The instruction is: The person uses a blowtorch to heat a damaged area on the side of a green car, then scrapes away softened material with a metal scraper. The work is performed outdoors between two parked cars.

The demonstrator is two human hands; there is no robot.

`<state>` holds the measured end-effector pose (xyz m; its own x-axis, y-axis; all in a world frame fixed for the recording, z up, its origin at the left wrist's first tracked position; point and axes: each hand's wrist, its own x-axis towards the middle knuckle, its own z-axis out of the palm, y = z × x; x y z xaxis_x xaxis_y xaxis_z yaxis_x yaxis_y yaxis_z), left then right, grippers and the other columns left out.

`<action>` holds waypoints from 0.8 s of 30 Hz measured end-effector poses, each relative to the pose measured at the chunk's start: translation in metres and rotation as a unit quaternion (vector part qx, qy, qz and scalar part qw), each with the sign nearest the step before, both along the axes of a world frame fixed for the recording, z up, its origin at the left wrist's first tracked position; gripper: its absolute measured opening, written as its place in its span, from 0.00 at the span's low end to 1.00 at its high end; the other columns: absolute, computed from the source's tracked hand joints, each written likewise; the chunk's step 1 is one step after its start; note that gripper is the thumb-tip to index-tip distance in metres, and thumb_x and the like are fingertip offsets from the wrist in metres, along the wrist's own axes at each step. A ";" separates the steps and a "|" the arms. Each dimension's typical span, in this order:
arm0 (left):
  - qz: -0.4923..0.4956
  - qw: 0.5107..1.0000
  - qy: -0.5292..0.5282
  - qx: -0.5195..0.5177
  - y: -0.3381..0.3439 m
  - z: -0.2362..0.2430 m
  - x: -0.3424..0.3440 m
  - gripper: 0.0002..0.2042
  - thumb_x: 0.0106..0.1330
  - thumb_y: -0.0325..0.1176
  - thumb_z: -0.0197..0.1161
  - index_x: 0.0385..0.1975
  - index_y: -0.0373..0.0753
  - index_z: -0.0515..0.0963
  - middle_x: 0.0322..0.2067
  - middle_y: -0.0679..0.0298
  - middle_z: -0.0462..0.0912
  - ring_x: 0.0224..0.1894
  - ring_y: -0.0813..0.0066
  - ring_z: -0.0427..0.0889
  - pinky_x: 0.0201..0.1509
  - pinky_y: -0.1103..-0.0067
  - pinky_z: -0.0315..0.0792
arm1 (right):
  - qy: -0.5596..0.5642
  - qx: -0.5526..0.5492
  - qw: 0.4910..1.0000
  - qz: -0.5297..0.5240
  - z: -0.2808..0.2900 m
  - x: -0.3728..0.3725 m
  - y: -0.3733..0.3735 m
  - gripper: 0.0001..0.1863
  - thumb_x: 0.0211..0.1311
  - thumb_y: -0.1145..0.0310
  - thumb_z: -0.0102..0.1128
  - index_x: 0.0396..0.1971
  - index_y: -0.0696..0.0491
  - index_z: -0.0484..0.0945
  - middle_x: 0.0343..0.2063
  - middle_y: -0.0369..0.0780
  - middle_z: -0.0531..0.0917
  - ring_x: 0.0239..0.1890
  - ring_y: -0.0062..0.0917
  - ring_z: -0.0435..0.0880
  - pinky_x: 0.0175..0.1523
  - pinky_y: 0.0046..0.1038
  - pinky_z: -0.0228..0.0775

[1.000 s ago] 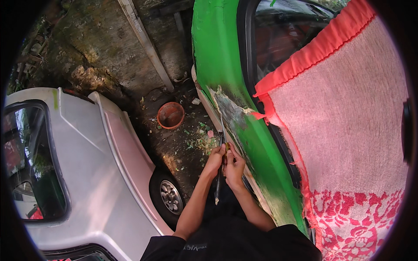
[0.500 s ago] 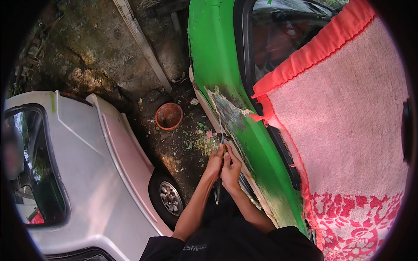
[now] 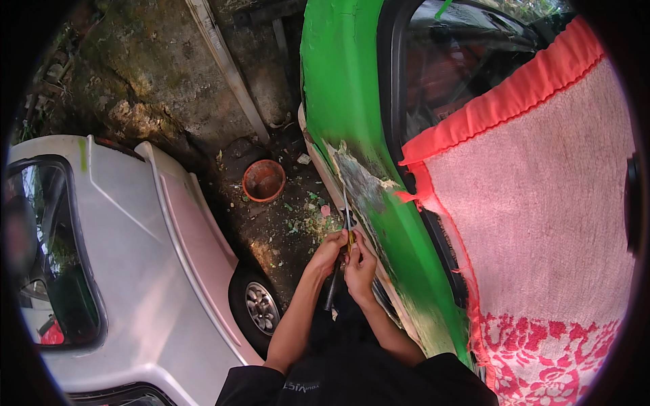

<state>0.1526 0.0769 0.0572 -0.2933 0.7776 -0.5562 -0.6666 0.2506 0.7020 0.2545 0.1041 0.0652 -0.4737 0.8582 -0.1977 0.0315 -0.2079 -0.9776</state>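
Observation:
A screwdriver (image 3: 349, 215) with a thin metal shaft and a yellowish handle points away from me, toward a scraped grey patch (image 3: 363, 177) on the green car body (image 3: 349, 88). My right hand (image 3: 360, 269) is closed around its handle. My left hand (image 3: 328, 252) is closed beside it, gripping a tool with a long dark handle (image 3: 332, 292) that slants down toward me. Most of that tool's head is hidden by the fingers and screwdriver. Cracked, peeling filler edges the grey patch.
A pink towel (image 3: 528, 183) with a red border covers part of the green car at right. A silver car (image 3: 142, 271) with a wheel (image 3: 261, 306) stands at left. An orange-brown pot (image 3: 264, 181) sits on debris-strewn ground. A long beam (image 3: 227, 64) leans behind it.
Both hands and the screwdriver have shifted slightly relative to the patch. The dark handle under my left hand has swung left and shows more. The whole view has moved a little.

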 end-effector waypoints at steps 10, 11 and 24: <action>0.049 0.997 0.039 -0.038 0.002 -0.012 0.003 0.21 0.76 0.49 0.47 0.30 0.39 0.77 0.21 0.71 0.74 0.21 0.83 0.69 0.25 0.81 0.63 | -0.020 0.043 0.999 -0.017 -0.002 -0.011 -0.006 0.20 0.75 0.74 0.43 0.63 0.60 0.69 0.36 0.33 0.78 0.26 0.09 0.66 0.30 0.16 0.60; 0.050 0.997 0.047 -0.041 0.005 -0.010 0.005 0.21 0.76 0.49 0.47 0.30 0.39 0.77 0.21 0.71 0.74 0.21 0.83 0.69 0.25 0.81 0.63 | -0.013 0.039 0.999 -0.022 -0.001 -0.012 -0.004 0.20 0.75 0.74 0.43 0.63 0.60 0.69 0.36 0.33 0.79 0.26 0.09 0.66 0.30 0.16 0.60; 0.093 0.994 0.048 -0.042 0.015 -0.007 0.008 0.22 0.76 0.49 0.47 0.31 0.37 0.78 0.20 0.69 0.74 0.20 0.81 0.69 0.25 0.79 0.63 | -0.037 0.088 0.995 -0.021 -0.008 -0.013 0.010 0.19 0.72 0.75 0.44 0.60 0.62 0.71 0.47 0.48 0.82 0.45 0.25 0.81 0.48 0.23 0.70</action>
<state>0.1606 0.0917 0.0499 -0.4833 0.6566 -0.5791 -0.6377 0.1891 0.7467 0.2417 0.1141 0.0574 -0.4273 0.9009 -0.0758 0.0988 -0.0368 -0.9944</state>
